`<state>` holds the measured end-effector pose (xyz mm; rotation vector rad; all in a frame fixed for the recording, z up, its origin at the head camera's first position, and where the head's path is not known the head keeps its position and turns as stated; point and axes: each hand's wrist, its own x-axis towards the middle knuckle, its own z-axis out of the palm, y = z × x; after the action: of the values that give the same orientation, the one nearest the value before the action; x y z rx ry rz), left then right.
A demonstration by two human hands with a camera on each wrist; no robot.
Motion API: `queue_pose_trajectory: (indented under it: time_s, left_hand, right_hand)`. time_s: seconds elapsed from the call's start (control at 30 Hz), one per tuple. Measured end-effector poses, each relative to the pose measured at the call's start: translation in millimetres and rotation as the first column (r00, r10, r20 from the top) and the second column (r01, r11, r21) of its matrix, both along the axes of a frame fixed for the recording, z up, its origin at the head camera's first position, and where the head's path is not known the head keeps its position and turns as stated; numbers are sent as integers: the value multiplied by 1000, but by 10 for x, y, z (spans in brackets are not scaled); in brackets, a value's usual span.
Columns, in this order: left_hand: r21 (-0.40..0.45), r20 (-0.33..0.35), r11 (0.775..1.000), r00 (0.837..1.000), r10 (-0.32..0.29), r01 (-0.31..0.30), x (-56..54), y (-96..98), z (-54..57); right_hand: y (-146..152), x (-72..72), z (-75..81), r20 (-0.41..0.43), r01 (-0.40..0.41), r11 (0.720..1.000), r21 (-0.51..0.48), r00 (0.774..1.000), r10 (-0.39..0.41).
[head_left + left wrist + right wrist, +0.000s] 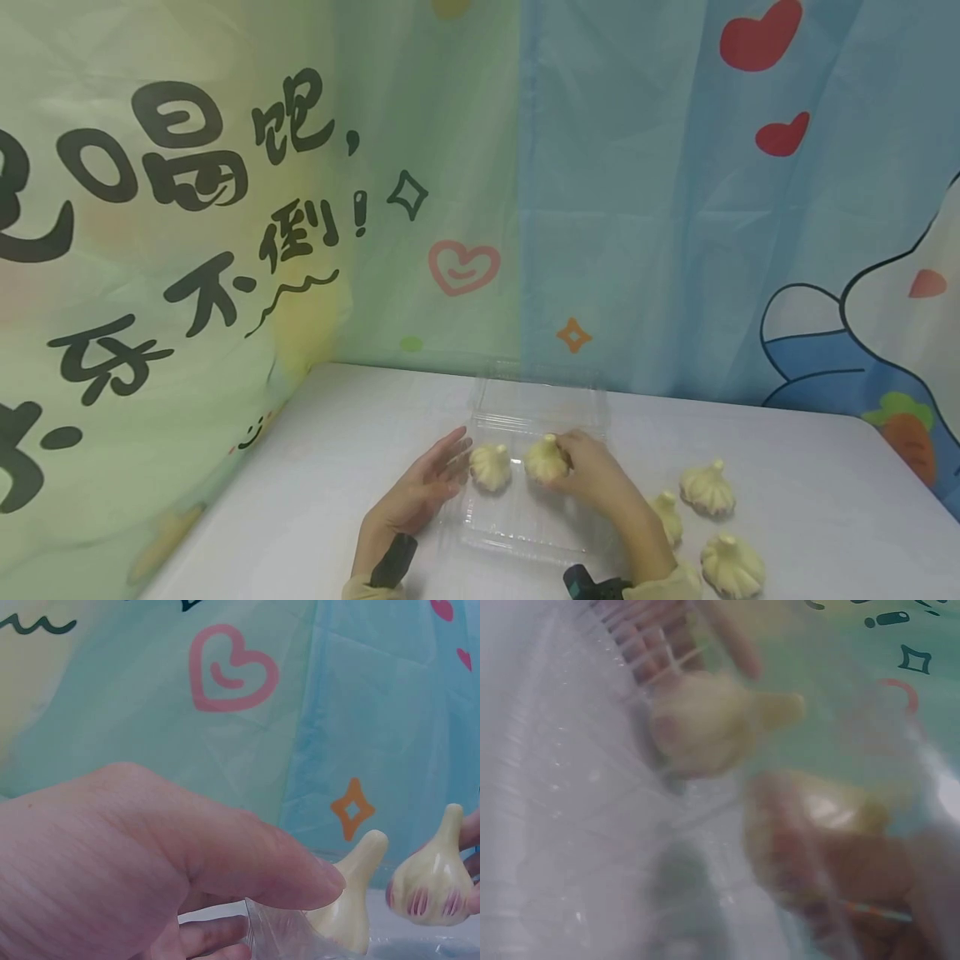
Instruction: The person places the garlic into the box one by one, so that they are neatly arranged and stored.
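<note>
Between the right fingers (577, 443) sits a garlic bulb (544, 462).

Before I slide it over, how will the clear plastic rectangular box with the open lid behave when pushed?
The clear plastic rectangular box probably flexes, as it looks thin and see-through. It may slide rather than tip, given its wide, low base. The rounded cream garlic bulb near the left hand might roll inside.

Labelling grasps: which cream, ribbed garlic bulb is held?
The cream, ribbed garlic bulb in the right hand, right of the bulb beside the left hand. It alone is gripped.
</note>
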<state>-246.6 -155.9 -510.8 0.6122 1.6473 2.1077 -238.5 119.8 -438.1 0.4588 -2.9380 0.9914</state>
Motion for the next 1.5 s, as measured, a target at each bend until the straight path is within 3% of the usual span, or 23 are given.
queue_pose_trajectory:
  time_s: [0.2, 0.43, 0.97, 1.17, 1.5]
  left_hand:
    - [-6, -5, 1000, 1000, 0, 0, 0, 11, 12]
    - [1, -11, 1000, 1000, -2, 2, -11, 7, -5]
    - [5, -18, 1000, 1000, -8, 8, -17, 2, -34]
    - [14, -16, 1000, 1000, -14, 14, -15, 6, -20]
    - [-5, -2, 1000, 1000, -14, 14, -11, -2, -18]
  right_hand:
    - [-31, -5, -42, 10, 3, 1000, -17, 1000, -3]
    - [-50, 0, -91, 61, 5, 989, -151, 998, 5]
    - [-29, -62, -232, 49, -39, 976, -214, 998, 51]
    - [-38, -72, -282, 93, 18, 966, -256, 996, 6]
    - [-54, -81, -280, 118, 50, 973, -226, 993, -24]
